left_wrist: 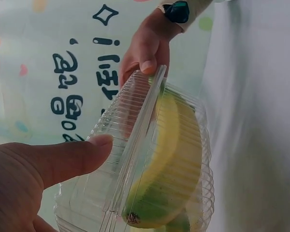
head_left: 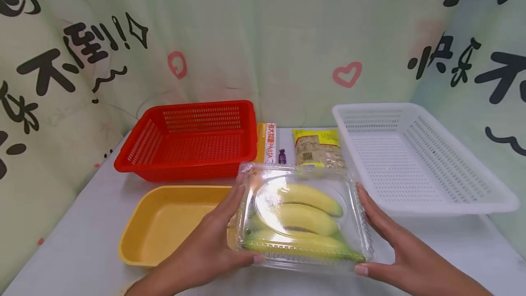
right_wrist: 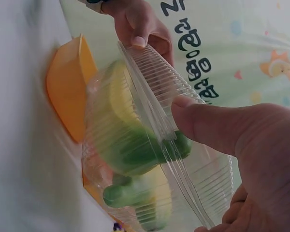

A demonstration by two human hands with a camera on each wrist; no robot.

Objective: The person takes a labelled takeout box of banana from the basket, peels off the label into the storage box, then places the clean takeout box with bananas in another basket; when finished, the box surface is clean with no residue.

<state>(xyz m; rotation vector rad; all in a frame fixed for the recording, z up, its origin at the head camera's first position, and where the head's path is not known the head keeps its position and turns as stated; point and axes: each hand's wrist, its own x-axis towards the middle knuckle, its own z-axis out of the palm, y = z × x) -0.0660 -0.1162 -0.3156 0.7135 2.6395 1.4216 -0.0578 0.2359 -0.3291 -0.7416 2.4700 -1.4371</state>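
A clear plastic clamshell box is held up between both hands above the table, with its lid down. Several yellow bananas, green at the ends, lie inside it. My left hand grips the box's left side, its thumb at the near edge. On the opposite side my right hand holds the box, its thumb against the ribbed plastic. In the left wrist view the box stands on edge with a banana showing through. Fingers behind the box are partly hidden.
A red basket stands back left, with a yellow tub in front, partly covered by my left hand. A white basket stands right. Behind the box are a pasta packet, a small purple-wrapped item and a yellow-topped bag.
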